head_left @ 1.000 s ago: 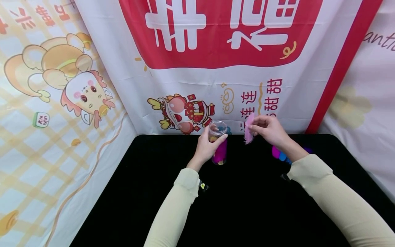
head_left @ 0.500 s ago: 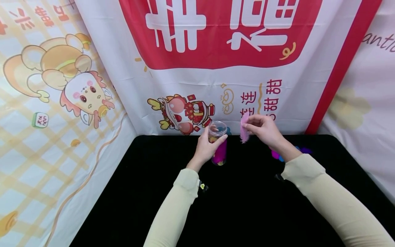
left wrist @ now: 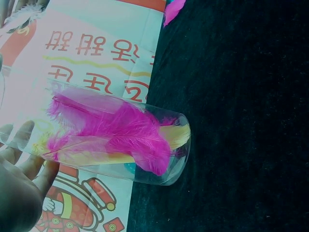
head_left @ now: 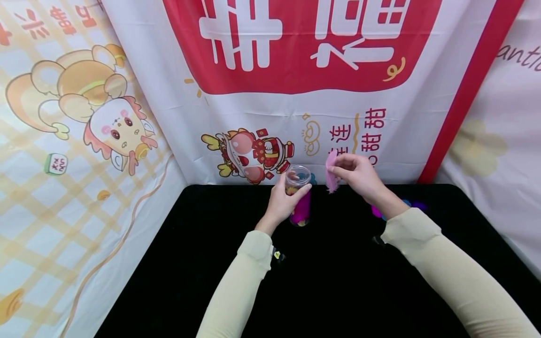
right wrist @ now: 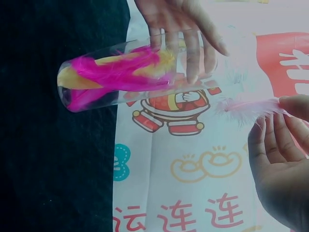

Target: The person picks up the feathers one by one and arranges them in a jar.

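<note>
Before the banner point(head_left: 249, 110), left hand point(head_left: 282, 202) round one jar point(head_left: 302, 209), right hand point(head_left: 360, 174) with one feather point(head_left: 331, 176) in its pinch.

From the head, we look forward and down, from farther back, across the worktop point(head_left: 329, 281) to the banner point(head_left: 296, 77). From each wrist we look in close, the scene turned sideways, and both wrist views share the jar point(left wrist: 179, 163).

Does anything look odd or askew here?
Yes, the banner behind the table: its writing and cartoon figure lie sideways, as though it were hung turned. Otherwise nothing stands out: the left hand holds the jar roughly upright, the right hand pinches a pink feather, and no spill shows.
</note>
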Demonstrator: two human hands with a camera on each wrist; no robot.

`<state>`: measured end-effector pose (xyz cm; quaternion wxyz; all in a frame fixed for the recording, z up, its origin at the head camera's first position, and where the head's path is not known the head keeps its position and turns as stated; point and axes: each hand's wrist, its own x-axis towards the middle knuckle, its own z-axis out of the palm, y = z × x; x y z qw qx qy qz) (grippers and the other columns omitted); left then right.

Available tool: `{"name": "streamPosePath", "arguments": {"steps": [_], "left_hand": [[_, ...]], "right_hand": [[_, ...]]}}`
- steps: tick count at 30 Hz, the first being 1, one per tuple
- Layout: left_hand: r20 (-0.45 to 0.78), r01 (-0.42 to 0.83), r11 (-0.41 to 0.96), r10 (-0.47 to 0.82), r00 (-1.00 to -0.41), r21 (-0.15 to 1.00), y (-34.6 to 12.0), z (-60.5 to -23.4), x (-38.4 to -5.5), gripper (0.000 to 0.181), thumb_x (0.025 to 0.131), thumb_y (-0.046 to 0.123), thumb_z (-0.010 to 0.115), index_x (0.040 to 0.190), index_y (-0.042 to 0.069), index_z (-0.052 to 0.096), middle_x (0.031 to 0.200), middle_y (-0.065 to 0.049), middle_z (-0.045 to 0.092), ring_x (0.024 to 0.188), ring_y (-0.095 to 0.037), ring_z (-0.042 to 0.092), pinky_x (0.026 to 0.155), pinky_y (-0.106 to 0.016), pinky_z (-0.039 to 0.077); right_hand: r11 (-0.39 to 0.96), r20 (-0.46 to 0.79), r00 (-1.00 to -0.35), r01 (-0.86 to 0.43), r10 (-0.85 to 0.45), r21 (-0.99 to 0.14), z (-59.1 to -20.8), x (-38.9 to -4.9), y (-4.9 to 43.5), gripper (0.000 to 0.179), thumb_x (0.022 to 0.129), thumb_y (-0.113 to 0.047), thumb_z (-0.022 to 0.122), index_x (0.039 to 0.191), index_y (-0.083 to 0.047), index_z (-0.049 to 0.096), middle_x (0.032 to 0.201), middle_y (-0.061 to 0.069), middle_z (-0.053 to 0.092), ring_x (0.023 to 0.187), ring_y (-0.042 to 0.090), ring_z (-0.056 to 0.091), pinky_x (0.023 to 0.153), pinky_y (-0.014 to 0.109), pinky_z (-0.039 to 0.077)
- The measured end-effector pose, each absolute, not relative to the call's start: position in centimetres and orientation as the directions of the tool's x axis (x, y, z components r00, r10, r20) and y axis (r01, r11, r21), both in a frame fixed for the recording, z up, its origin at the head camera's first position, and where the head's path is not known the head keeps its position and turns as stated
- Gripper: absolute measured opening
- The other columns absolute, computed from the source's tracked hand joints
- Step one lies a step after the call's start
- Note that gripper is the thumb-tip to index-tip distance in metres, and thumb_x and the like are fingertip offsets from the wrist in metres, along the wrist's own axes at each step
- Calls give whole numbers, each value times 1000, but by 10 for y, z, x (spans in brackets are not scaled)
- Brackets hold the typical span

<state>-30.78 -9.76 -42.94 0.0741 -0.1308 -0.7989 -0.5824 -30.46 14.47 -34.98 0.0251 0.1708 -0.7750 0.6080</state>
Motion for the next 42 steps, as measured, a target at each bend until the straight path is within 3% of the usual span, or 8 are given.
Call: {"name": "streamPosePath", "arguments": {"steps": [8, 14, 20, 26, 33, 42], "left_hand": [[259, 282, 283, 116, -959, 917, -96, -429, -307, 59, 92, 51, 74, 140, 29, 47, 131, 4, 63, 69, -27, 65, 50, -42, 55], [253, 280, 276, 130, -959, 919, -97, -428, -307, 66, 89, 61, 72, 140, 29, 46, 136, -5, 62, 62, -26, 62, 50, -42, 55], [255, 282, 289, 127, -959, 915, -97, -427, -307, 66, 89, 59, 74, 141, 28, 46, 134, -1, 63, 76, -23, 65, 53, -40, 56], [258, 283, 300, 121, -958, 911, -96, -427, -306, 66, 89, 59, 73, 141, 28, 47, 133, 2, 63, 78, -23, 66, 54, -40, 57], [270, 294, 296, 120, -955, 909, -96, -428, -307, 65, 90, 58, 73, 141, 27, 47, 135, -5, 63, 86, -22, 66, 57, -39, 57], [248, 269, 302, 107, -963, 915, -96, -428, -303, 70, 88, 60, 73, 144, 28, 46, 131, 1, 61, 78, -22, 66, 56, -40, 57]], "right_hand": [[165, 272, -937, -311, -220, -936, -347, -307, 138, 26, 97, -16, 73, 111, 5, 67, 97, 2, 72, 90, 12, 66, 80, 26, 56], [150, 299, -929, -334, -218, -931, -341, -307, 134, 25, 96, -16, 75, 108, 4, 68, 95, 0, 72, 90, 13, 66, 79, 26, 56], [115, 331, -918, -361, -218, -926, -337, -308, 131, 22, 96, -15, 74, 106, 5, 70, 92, 1, 72, 85, 14, 66, 77, 30, 56], [104, 361, -914, -384, -185, -917, -333, -308, 126, 20, 95, -16, 75, 102, 3, 71, 91, 1, 73, 86, 13, 65, 79, 29, 56], [73, 378, -907, -396, -185, -915, -326, -307, 120, 21, 95, -17, 75, 101, 4, 71, 88, 3, 72, 80, 18, 66, 69, 27, 54], [9, 401, -902, -408, -160, -913, -323, -306, 111, 23, 94, -13, 77, 104, 7, 71, 89, 4, 73, 79, 17, 67, 70, 28, 57]]}}
